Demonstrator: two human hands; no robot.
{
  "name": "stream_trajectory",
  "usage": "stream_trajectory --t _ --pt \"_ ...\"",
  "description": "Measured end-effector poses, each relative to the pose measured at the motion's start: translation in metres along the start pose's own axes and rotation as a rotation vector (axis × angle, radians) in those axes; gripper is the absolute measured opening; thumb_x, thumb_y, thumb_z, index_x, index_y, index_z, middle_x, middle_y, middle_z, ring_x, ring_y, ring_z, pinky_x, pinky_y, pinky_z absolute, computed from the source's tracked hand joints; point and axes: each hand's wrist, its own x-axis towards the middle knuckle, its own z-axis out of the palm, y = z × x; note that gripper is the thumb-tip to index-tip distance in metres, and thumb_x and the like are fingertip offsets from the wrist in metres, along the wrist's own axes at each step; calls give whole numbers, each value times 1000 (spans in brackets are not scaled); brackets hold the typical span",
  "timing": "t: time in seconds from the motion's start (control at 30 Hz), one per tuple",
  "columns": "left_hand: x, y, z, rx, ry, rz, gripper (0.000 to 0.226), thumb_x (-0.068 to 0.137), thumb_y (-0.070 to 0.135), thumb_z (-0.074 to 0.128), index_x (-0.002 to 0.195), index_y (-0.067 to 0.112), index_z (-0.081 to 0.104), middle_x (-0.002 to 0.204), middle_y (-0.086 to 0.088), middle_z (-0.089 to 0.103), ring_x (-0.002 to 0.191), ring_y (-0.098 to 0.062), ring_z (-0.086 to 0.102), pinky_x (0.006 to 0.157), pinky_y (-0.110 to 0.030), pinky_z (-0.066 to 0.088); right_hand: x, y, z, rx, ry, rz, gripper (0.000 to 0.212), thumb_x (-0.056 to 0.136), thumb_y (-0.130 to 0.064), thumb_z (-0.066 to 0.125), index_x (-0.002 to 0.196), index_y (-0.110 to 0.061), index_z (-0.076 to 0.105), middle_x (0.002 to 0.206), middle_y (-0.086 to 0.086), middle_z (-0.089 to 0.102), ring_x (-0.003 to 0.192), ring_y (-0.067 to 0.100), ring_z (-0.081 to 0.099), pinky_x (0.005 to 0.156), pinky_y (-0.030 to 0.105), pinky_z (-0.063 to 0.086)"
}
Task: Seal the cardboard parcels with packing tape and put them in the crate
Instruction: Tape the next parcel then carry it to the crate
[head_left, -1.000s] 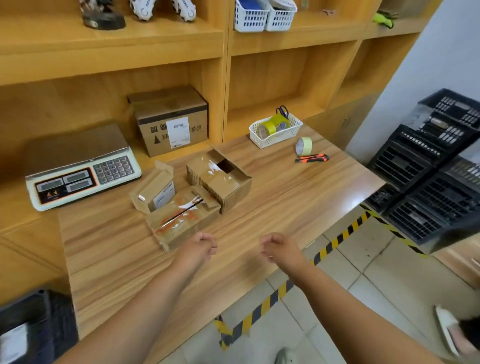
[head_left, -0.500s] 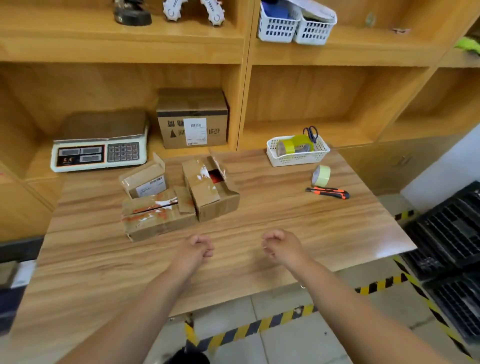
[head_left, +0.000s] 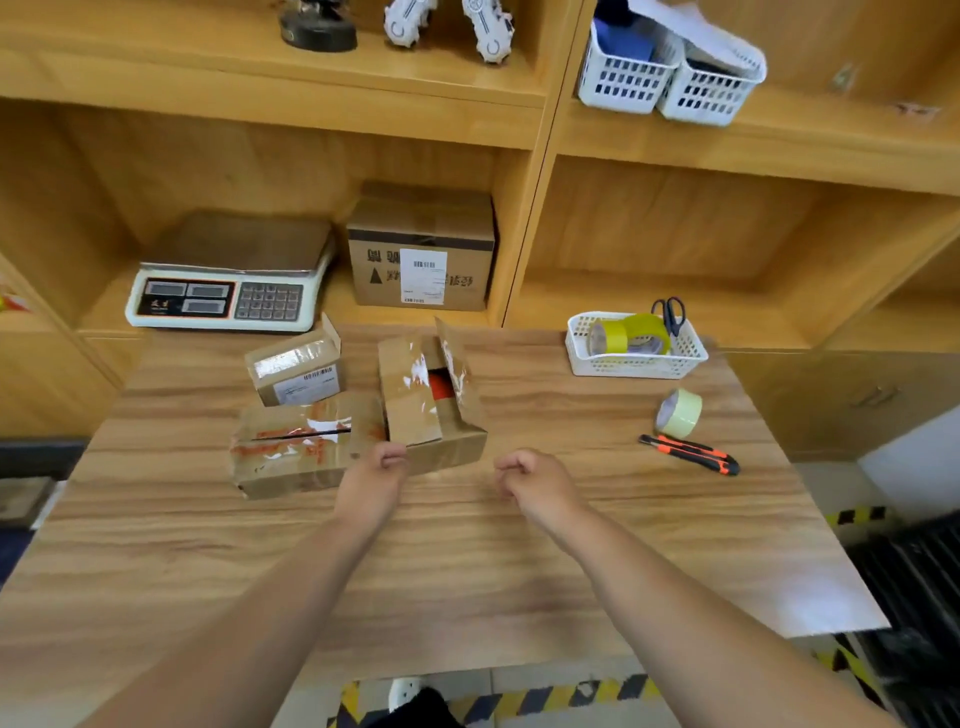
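Three parcels sit bunched up on the bench (head_left: 519, 597): a small labelled parcel (head_left: 296, 364), a long flat parcel (head_left: 291, 452) in front of it, and an open-flapped parcel (head_left: 441, 410) to their right. The left hand (head_left: 371, 478) is a fist at the flat one's near corner and the right hand (head_left: 535, 483) is a fist over bare wood, both holding nothing. A tape roll (head_left: 678, 413) and a utility knife (head_left: 691, 453) lie off to the right by a white basket (head_left: 636, 364). A scale (head_left: 228, 291) sits behind, and a black crate (head_left: 914, 582) is on the floor.
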Motion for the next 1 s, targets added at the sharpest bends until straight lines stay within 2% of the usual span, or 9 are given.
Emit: stream_trajectory --t 0.13,0.27,0.33,0.5,0.57,0.63,0.8,0.9,1.0 --pt "29 13 5 35 5 6 35 91 12 49 124 16 58 121 -3 61 103 -23 59 80 -26 41 36 -22 -3 -118 5 -12 29 88 -12 49 111 -16 65 107 2 66 100 21 62 87 28 48" --pt "49 22 8 162 2 29 41 91 13 50 132 17 55 132 -1 55 113 -19 54 92 -27 42 69 -39 4 -188 -7 -34 33 85 -20 58 117 -15 58 109 3 62 99 23 61 80 29 45" --pt "58 24 9 224 -3 14 47 89 15 51 135 17 51 135 -1 52 115 -20 53 99 -33 43 84 -42 13 -250 -10 -30 46 83 -30 62 125 -16 52 120 5 57 106 23 57 85 30 46" --pt "68 26 12 239 -8 -62 54 87 19 53 140 17 42 129 -4 52 99 -19 57 78 -30 47 105 -47 25 -320 -14 -52 60 83 -39 63 136 -19 42 131 4 45 119 23 48 95 31 40" --pt "70 29 14 183 15 -88 39 87 16 55 125 19 48 117 0 57 91 -15 57 71 -28 45 112 -46 26 -331 -30 -51 60 85 -41 61 138 -21 39 131 5 45 119 24 48 95 32 41" --pt "71 31 18 113 28 -122 28 86 13 54 109 25 44 103 4 60 88 -15 58 72 -28 47 119 -45 23 -373 -37 -51 61 88 -42 57 141 -21 36 133 6 46 121 26 47 97 33 41" --pt "61 36 39 -11 2 -166 35 81 16 55 116 19 53 110 2 66 102 -17 61 89 -32 49 129 -32 -8 -470 -76 -60 58 88 -41 56 140 -21 39 130 8 51 122 28 46 99 36 41" --pt "52 43 62 3 10 -173 29 84 11 55 112 16 54 105 -7 66 98 -26 61 77 -30 46 136 -23 -34 -491 -90 -64 51 88 -37 54 136 -24 45 125 5 55 115 26 52 91 33 45" --pt "45 51 86 26 -19 -205 37 83 15 54 119 18 54 92 -6 65 82 -22 61 60 -26 40 140 -14 -53 -506 -115 -86 50 82 -41 53 130 -26 52 118 5 61 107 25 56 88 33 47"
